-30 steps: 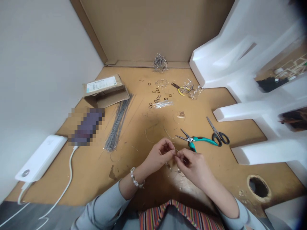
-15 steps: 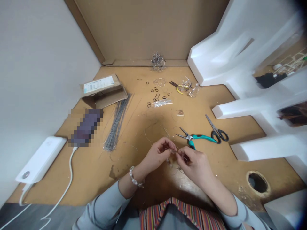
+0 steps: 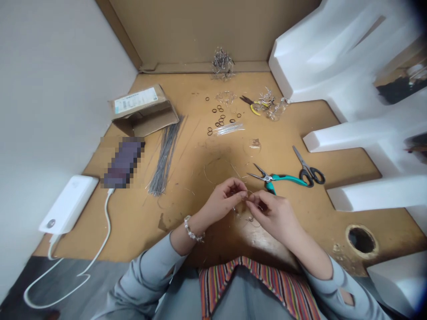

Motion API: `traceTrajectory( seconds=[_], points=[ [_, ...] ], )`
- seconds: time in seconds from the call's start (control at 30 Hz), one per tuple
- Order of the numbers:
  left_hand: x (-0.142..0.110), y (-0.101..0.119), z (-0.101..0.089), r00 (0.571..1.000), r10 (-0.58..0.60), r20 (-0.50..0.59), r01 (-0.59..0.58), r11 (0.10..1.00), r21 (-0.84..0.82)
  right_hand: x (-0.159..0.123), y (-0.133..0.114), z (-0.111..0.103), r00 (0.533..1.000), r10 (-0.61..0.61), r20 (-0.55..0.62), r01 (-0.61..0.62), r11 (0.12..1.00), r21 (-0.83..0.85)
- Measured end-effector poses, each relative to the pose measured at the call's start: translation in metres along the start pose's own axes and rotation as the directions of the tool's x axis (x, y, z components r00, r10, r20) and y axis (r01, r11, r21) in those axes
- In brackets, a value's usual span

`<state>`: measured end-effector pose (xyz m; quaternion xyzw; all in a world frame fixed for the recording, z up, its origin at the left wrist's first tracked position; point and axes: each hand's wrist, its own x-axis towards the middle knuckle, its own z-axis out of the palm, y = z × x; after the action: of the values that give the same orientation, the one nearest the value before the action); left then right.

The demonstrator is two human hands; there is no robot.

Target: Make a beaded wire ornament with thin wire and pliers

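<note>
My left hand (image 3: 231, 195) and my right hand (image 3: 269, 209) meet fingertip to fingertip above the front of the table, both pinched on a thin wire (image 3: 251, 194). Below the fingers hang fine loops of wire with small shiny bits, too small to make out. Just beyond my right hand lie teal-handled long-nose pliers (image 3: 268, 178) with their jaws apart. Black-handled scissors (image 3: 307, 170) rest to the right of the pliers. A loose curved wire (image 3: 204, 172) lies on the table ahead of my left hand.
Left are a bundle of grey wires (image 3: 165, 160), an open cardboard box (image 3: 143, 109), a blurred phone (image 3: 123, 162) and a white power bank (image 3: 70, 204). Farther back lie small dark rings (image 3: 219, 120), silvery wires (image 3: 230, 129), yellow-handled cutters (image 3: 255, 106) and tangled wire (image 3: 223, 64). White foam (image 3: 353, 138) borders the right.
The view has shifted, so the table items appear higher in the picture. My hands stay together at the wire, with fingertips slightly readjusted.
</note>
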<state>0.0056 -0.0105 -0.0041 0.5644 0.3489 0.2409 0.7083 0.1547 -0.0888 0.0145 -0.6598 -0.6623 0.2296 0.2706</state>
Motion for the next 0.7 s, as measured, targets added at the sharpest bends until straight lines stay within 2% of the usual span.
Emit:
traceTrajectory(
  seconds=[0.13,0.2,0.23,0.27,0.33,0.43,0.5,0.7],
  points=[
    [0.002,-0.001,0.0,0.998,-0.037,-0.046,0.037,0.999,-0.001,0.0,0.005,-0.015,1.0,0.014,0.018,-0.014,1.0,-0.013],
    [0.003,-0.002,-0.001,0.996,-0.052,-0.076,0.049,0.998,-0.029,-0.001,0.015,-0.029,0.999,0.023,-0.048,-0.028,0.994,-0.106],
    [0.003,-0.002,-0.001,0.994,-0.066,-0.084,0.062,0.997,-0.051,-0.002,0.022,-0.035,0.995,0.014,-0.101,-0.035,0.978,-0.207],
    [0.004,-0.003,-0.002,0.993,-0.083,-0.084,0.077,0.994,-0.076,-0.002,0.03,-0.041,0.99,0.006,-0.143,-0.052,0.945,-0.323],
    [0.004,-0.005,-0.002,0.993,-0.107,-0.055,0.099,0.985,-0.141,-0.004,0.047,-0.05,0.993,-0.005,-0.122,-0.059,0.856,-0.514],
    [0.005,-0.006,-0.004,0.995,-0.092,0.027,0.096,0.963,-0.25,-0.009,0.065,-0.052,0.997,0.004,-0.071,-0.05,0.748,-0.661],
    [0.005,-0.006,-0.005,0.995,-0.07,0.066,0.086,0.952,-0.294,-0.011,0.069,-0.05,0.999,0.035,-0.04,-0.053,0.718,-0.694],
    [0.004,-0.005,-0.006,0.993,-0.069,0.1,0.099,0.935,-0.339,-0.014,0.062,-0.042,0.999,0.041,-0.01,-0.037,0.732,-0.68]
  ],
)
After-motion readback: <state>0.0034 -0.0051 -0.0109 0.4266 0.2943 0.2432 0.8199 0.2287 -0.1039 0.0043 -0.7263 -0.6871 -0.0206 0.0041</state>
